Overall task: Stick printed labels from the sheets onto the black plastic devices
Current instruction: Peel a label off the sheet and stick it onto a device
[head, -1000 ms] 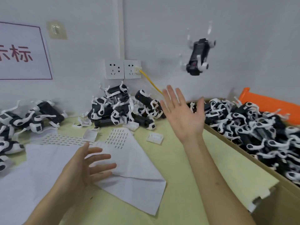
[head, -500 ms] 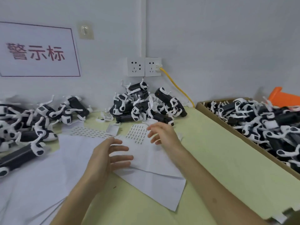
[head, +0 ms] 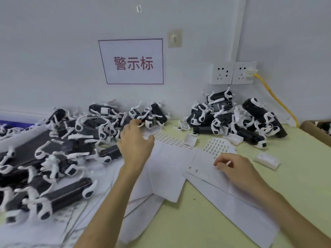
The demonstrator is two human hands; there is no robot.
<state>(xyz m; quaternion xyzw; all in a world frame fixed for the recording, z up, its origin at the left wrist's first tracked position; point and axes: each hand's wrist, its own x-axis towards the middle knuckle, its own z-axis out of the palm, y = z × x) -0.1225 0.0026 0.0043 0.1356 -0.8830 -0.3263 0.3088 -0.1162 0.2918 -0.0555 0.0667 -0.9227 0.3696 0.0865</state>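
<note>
Head view: left hand point(head: 136, 147) hovering spread, empty, seemingly choosing among black devices point(head: 100, 122); right hand point(head: 236, 169) pinching label point(head: 228, 163), readying sticking.

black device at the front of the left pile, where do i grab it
Likely the black device by its bare middle, pinched across its width from above: it lies flat, white clips at both ends, other devices packed behind.
</note>
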